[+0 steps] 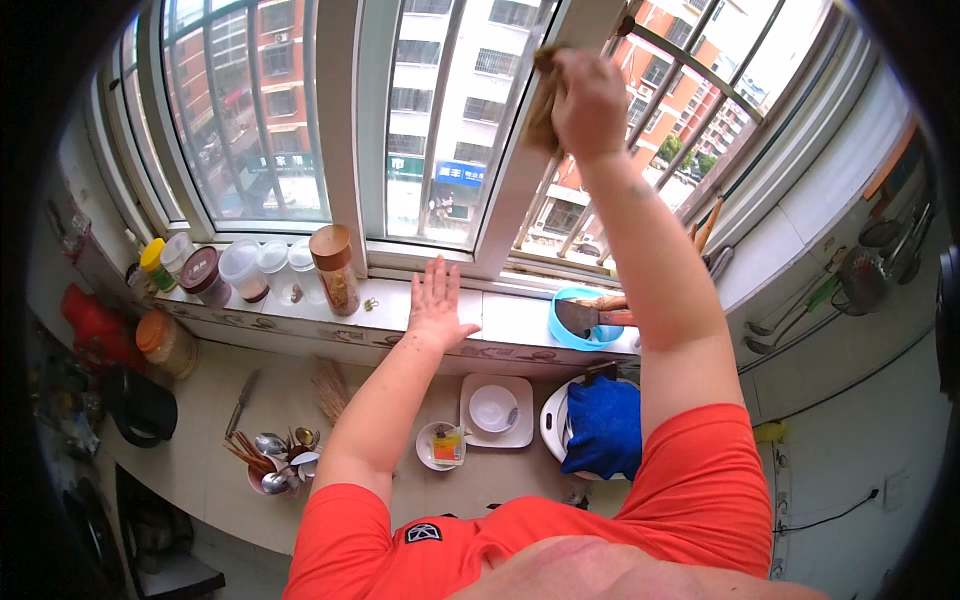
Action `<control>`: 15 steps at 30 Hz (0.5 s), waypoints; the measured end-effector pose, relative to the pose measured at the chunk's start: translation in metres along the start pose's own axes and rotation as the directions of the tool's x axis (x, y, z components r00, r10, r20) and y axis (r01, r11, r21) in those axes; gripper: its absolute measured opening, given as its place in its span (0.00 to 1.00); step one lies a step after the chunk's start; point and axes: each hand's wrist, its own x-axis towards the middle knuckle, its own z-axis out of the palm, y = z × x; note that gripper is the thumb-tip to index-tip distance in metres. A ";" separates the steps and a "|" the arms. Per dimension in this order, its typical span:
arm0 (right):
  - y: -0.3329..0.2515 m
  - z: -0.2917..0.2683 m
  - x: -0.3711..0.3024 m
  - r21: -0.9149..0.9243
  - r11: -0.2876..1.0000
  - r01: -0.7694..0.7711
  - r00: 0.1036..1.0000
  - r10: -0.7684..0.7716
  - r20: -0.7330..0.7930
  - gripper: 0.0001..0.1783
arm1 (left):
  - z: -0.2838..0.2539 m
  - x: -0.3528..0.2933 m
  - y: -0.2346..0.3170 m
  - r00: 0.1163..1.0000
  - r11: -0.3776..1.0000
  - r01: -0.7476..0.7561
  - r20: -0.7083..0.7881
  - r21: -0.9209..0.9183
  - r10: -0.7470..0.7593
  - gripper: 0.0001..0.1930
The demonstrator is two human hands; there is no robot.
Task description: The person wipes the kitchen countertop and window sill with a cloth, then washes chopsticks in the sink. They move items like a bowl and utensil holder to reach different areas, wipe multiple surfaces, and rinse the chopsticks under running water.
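High on the right, my right hand [590, 105] is closed round a brown cloth [543, 112], which it presses against the upright frame of the sliding window [507, 150]. The fingertips are partly hidden by the back of the hand. My left hand [436, 305] lies flat with fingers spread on the white tiled sill [385, 318], just below the window track. Beside it on the left stands a tall brown-topped container [336, 268]. To its right sits a light blue bowl [563, 333] holding a wooden-handled scraper [580, 318].
Several lidded jars [240, 268] line the sill's left end. Below, the counter [215, 400] carries a knife [241, 402], a utensil holder [270, 482], a white bowl [493, 408], a small dish [425, 447] and a blue cloth [603, 425]. Ladles [862, 278] hang on the right wall.
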 end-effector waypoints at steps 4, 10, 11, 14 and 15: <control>-0.008 -0.016 -0.037 0.167 0.984 0.066 0.970 -0.103 0.219 0.12 | 0.028 0.003 -0.008 0.984 0.998 0.065 0.163 0.017 -0.067 0.54; 0.029 -0.003 0.118 0.184 0.977 -0.113 0.994 0.111 0.019 0.06 | 0.011 -0.005 -0.019 0.975 0.998 0.042 0.218 0.044 -0.051 0.62; 0.040 -0.026 0.150 -0.015 0.998 -0.057 0.998 0.056 -0.018 0.07 | 0.012 0.001 0.003 0.977 0.999 -0.032 0.213 0.019 0.027 0.64; 0.043 -0.016 0.172 -0.090 0.988 -0.124 0.991 0.119 -0.063 0.07 | 0.013 0.001 -0.002 0.976 0.998 -0.006 0.217 0.055 -0.006 0.66; 0.042 -0.014 0.161 -0.073 0.991 -0.113 0.991 0.106 -0.085 0.07 | 0.014 0.002 -0.002 0.977 0.998 -0.002 0.214 0.059 -0.011 0.66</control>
